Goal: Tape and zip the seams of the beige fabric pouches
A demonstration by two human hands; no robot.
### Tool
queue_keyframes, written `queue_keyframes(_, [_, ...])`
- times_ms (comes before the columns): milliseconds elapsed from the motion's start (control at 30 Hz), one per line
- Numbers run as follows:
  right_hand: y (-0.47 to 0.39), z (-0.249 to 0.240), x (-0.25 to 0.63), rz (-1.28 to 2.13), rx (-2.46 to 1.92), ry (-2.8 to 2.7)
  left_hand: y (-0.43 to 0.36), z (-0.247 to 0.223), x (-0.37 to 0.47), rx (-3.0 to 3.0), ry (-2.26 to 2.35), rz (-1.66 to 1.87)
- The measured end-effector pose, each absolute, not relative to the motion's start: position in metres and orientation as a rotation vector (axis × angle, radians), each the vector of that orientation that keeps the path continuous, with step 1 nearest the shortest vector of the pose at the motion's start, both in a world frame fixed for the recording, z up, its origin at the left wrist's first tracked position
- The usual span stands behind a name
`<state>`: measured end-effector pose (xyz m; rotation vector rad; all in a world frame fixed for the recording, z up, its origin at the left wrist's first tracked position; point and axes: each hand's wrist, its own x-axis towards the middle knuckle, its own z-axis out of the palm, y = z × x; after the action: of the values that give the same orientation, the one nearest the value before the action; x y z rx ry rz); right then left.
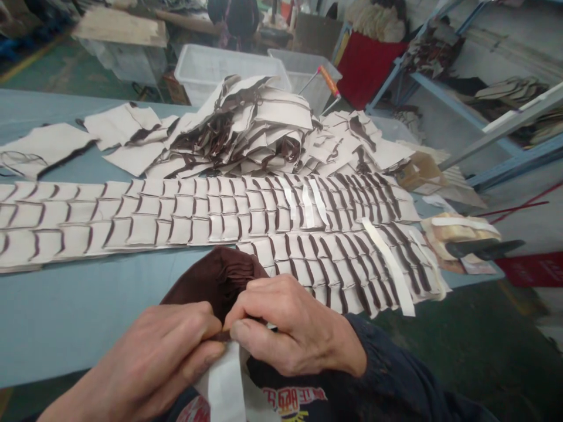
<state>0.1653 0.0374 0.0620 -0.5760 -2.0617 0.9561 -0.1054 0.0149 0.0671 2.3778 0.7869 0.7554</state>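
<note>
My left hand [162, 346] and my right hand [290, 328] meet at the bottom centre, each pinching the edge of a dark brown fabric piece [197, 281]. Gathered folds show in the brown cloth just above my fingers. A white strip [226, 384] hangs down below the pinch, between the hands. Beyond them, overlapping rows of cream pieces with brown edges [145, 223] run across the table. Several white strips, one of them long [389, 264], lie on the rows at the right.
A heap of cream and brown pieces [264, 117] rises behind the rows on the blue table [88, 316]. Clear plastic bins [229, 67] stand beyond. Dark-handled scissors [479, 247] rest at the table's right end, near a blue shelf rack [466, 111]. A person [233, 17] is at the far back.
</note>
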Motion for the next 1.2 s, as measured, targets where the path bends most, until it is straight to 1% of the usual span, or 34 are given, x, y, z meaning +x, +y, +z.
queue_keyframes(100, [0.04, 0.055, 0.163, 0.995, -0.512, -2.111, 0.011, 0.066, -0.104, 2.269, 0.818, 0.781])
queue_keyframes(267, [0.032, 0.03, 0.148, 0.589, -0.538, -2.168, 0.007, 0.06, -0.093, 1.846, 0.815, 0.856])
queue_keyframes(300, [0.031, 0.026, 0.146, 0.549, -0.558, -2.153, 0.008, 0.059, -0.091, 1.786, 0.81, 0.845])
queue_keyframes(367, [0.031, 0.021, 0.145, 0.574, -0.582, -2.111, 0.009, 0.057, -0.09, 1.712, 0.828, 0.813])
queue_keyframes(500, [0.04, 0.02, 0.157, 0.756, -0.6, -2.107, 0.017, 0.057, -0.097, 1.617, 0.872, 0.754])
queue_keyframes(633, [0.042, 0.022, 0.17, 0.817, -0.586, -2.165, 0.021, 0.061, -0.104, 1.599, 0.935, 0.674])
queue_keyframes(733, [0.039, 0.027, 0.169, 0.794, -0.548, -2.082, 0.022, 0.062, -0.104, 1.627, 0.944, 0.676])
queue_keyframes(867, [0.039, 0.039, 0.164, 0.689, -0.521, -2.011, 0.02, 0.054, -0.103, 1.694, 0.926, 0.726])
queue_keyframes(1000, [0.038, 0.046, 0.168, 0.557, -0.538, -2.064, 0.013, 0.041, -0.112, 1.793, 0.906, 0.734])
queue_keyframes(1100, [0.033, 0.044, 0.172, 0.522, -0.579, -2.116, 0.009, 0.039, -0.116, 1.884, 0.942, 0.666])
queue_keyframes(1200, [0.028, 0.04, 0.174, 0.495, -0.582, -2.159, 0.006, 0.047, -0.114, 1.968, 0.992, 0.602])
